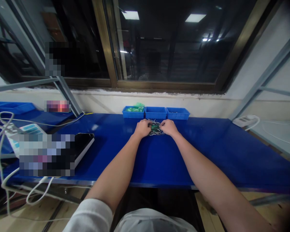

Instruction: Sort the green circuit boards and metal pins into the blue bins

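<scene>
Pile of thin metal pieces (156,131) is kinda sandwiched between left hand (143,128) and right hand (169,127), neither clearly nearer; pieces are splayed every way, pinching can't be told.

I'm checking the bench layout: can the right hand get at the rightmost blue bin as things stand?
Probably yes: the right hand, at the pile of thin metal pieces, has the rightmost blue bin just beyond it, open-topped, with nothing visible between them.
</scene>
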`<state>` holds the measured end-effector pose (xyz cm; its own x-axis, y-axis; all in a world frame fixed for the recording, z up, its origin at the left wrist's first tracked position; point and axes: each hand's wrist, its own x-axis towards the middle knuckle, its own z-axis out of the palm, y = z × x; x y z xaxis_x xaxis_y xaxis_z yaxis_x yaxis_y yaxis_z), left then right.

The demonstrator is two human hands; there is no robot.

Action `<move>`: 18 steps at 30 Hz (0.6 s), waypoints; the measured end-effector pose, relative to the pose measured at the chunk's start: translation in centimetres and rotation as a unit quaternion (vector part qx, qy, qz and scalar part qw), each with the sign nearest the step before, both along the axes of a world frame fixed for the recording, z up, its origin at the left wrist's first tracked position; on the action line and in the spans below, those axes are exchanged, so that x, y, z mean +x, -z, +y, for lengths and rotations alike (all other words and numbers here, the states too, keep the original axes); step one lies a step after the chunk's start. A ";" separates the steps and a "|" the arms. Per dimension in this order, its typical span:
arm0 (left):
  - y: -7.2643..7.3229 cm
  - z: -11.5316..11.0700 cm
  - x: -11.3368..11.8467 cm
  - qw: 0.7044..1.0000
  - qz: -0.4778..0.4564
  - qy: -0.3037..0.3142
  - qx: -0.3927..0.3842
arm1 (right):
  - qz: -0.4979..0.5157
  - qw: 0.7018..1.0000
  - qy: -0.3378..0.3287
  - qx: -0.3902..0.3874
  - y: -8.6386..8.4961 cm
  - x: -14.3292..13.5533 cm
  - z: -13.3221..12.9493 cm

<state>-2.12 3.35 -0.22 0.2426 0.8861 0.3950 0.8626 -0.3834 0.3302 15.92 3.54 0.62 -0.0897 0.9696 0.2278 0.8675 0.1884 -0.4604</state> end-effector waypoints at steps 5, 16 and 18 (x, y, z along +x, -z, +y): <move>0.1 0.0 0.1 1.000 0.018 0.003 -0.020 | 0.008 0.997 0.048 -0.063 -0.3 0.0 -0.2; -0.4 -0.5 0.2 1.000 -0.010 -0.002 -0.016 | 0.085 0.995 -0.004 0.043 0.3 0.0 0.6; -0.6 -0.6 0.2 1.000 -0.022 0.000 -0.007 | 0.105 0.992 -0.013 0.074 0.3 0.1 0.6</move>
